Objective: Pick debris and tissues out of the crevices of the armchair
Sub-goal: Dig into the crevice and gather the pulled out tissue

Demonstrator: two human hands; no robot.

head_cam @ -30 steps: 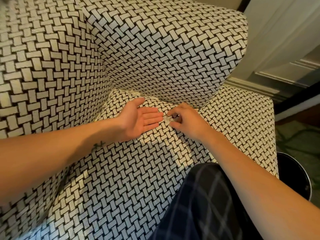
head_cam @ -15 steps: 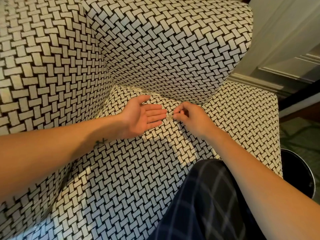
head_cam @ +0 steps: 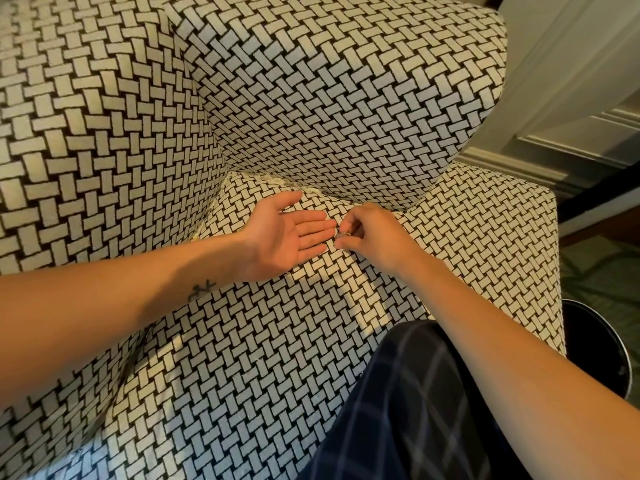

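Transferring a picked scrap into the offered palm is judged to be the step in hand. A small glinting piece of debris [head_cam: 343, 235] is pinched between the thumb and curled fingers of the right hand [head_cam: 375, 237], low over the armchair seat [head_cam: 242, 341]. The left hand [head_cam: 284, 237] is held flat and palm-up, nothing in it, its fingertips just beside the pinched piece. A short carry over the palm and a release are called for next. In the crevice behind, near the left thumb, pale shreds [head_cam: 273, 179], perhaps tissue, are not yet picked.
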